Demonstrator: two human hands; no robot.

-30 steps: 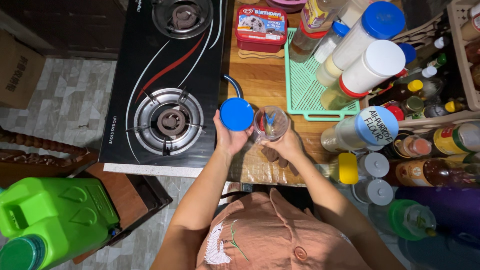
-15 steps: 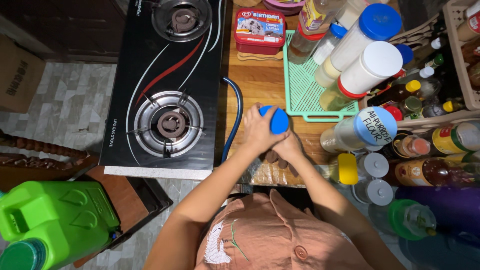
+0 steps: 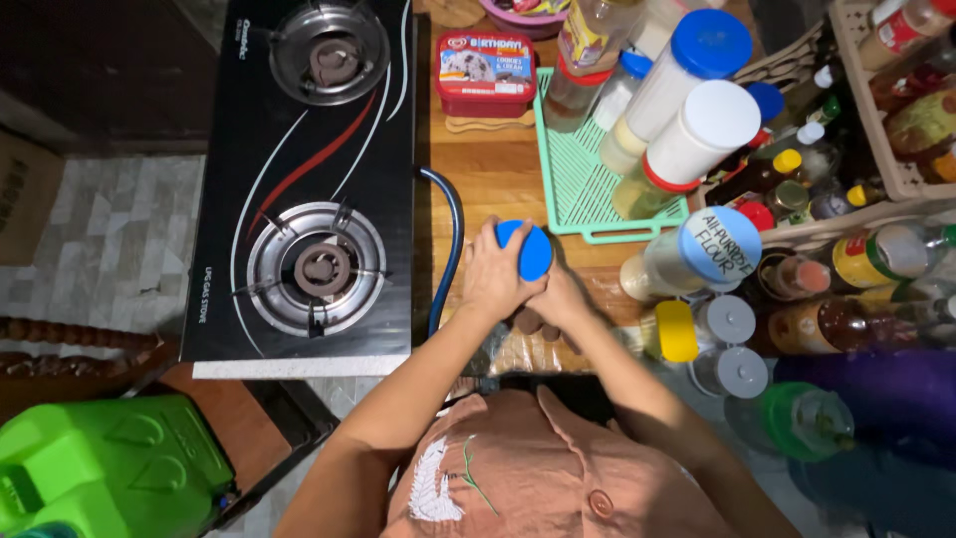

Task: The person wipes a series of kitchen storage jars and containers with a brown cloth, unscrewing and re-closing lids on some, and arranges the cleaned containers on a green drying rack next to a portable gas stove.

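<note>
One blue lid (image 3: 526,249) sits on top of one jar, the jar itself hidden beneath both hands, over the wooden counter (image 3: 493,169) just right of the two-burner gas stove (image 3: 309,189). The left hand (image 3: 493,274) curls closed over the lid; the right hand (image 3: 560,299) wraps the jar from below. One green tray (image 3: 578,189) lies just beyond.

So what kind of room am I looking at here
Most likely a home kitchen. A two-burner gas stove sits beside a wooden counter, and jars and sauce bottles crowd the right side. The left hand presses a blue lid onto a jar.
</note>
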